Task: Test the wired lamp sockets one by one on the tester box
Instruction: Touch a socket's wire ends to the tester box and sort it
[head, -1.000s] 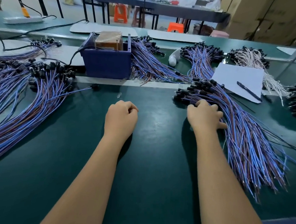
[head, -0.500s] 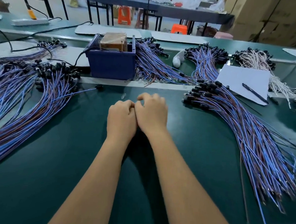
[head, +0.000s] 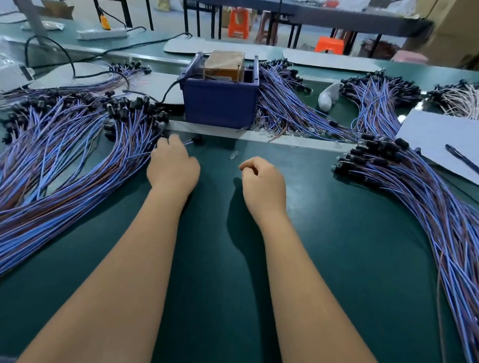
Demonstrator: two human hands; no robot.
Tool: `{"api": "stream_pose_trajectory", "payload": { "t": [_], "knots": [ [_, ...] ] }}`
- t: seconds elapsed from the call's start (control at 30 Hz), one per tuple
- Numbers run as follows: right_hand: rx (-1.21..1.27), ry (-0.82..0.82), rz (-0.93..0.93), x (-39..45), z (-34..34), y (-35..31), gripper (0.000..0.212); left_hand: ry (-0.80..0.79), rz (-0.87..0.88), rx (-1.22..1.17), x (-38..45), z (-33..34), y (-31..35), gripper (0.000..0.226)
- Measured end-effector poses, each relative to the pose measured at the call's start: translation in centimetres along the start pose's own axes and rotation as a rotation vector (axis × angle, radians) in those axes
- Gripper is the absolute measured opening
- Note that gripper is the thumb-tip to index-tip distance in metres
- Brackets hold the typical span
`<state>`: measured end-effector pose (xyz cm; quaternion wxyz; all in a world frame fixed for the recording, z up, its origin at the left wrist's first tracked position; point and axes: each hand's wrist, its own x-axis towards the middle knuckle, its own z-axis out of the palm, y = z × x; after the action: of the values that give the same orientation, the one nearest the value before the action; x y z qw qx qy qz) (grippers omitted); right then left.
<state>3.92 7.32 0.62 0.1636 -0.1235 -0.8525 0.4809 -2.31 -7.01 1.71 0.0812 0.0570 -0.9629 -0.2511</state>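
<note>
The blue tester box (head: 220, 105) with a brown block inside stands at the back centre of the green table (head: 228, 264). A big pile of blue-wired black lamp sockets (head: 67, 158) lies on the left, and another pile (head: 426, 196) fans out on the right. My left hand (head: 172, 166) sits at the left pile's edge, fingers curled down over a wire there. That wire runs to a single socket (head: 197, 139) lying just beyond the fingertips. My right hand (head: 263, 182) rests on the table in the middle, its fingers curled and nothing in it.
A tiny glass bulb (head: 234, 154) lies between my hands. More socket bundles (head: 375, 99) lie behind a pale strip (head: 290, 139). A paper sheet (head: 451, 139) with a pen (head: 469, 163) is at the right. A black cable (head: 72, 67) and a power strip (head: 102, 32) are at the back left.
My right hand left the right pile and met my left hand in the middle. My left hand then moved left to the left pile, and my right hand drew back.
</note>
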Motion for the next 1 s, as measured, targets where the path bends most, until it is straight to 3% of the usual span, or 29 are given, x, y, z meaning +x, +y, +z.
{"api": "stream_pose_trajectory", "payload": {
  "t": [0.1, 0.2, 0.3, 0.4, 0.47, 0.6, 0.73, 0.9, 1.0],
  "knots": [
    [-0.038, -0.008, -0.024, 0.2, 0.2, 0.1, 0.024, 0.076, 0.044, -0.144, -0.8, 0.8, 0.6, 0.035],
    [0.000, 0.026, 0.005, 0.6, 0.2, -0.1, 0.022, 0.065, 0.150, -0.552, -2.5, 1.5, 2.0, 0.019],
    [0.339, 0.095, 0.097, 0.8, -0.1, -0.4, 0.029, -0.018, 0.137, -1.048, -3.7, 1.8, 3.2, 0.023],
    [0.789, 0.025, 0.173, 0.6, -1.0, -0.7, 0.041, -0.173, 0.014, -1.633, -4.3, 1.4, 3.7, 0.039],
    [0.987, -0.045, 0.212, 0.5, -1.5, -0.7, 0.048, -0.347, 0.010, -1.798, -4.5, 0.9, 3.7, 0.053],
    [0.792, -0.151, 0.199, 0.5, -1.4, -0.9, 0.042, -0.770, 0.125, -1.751, -5.5, 0.2, 4.1, 0.053],
    [0.698, -0.218, 0.198, 0.5, -1.9, -1.2, 0.023, -1.054, 0.215, -1.532, -6.0, -0.1, 4.2, 0.054],
    [0.935, -0.109, 0.200, 0.7, -2.4, -0.9, 0.036, -1.203, 0.341, -1.207, -6.0, 0.1, 3.3, 0.052],
    [1.142, -0.089, 0.192, 0.9, -2.8, -0.3, 0.034, -1.081, 0.286, -1.361, -5.9, 0.2, 3.5, 0.042]
  ]
}}
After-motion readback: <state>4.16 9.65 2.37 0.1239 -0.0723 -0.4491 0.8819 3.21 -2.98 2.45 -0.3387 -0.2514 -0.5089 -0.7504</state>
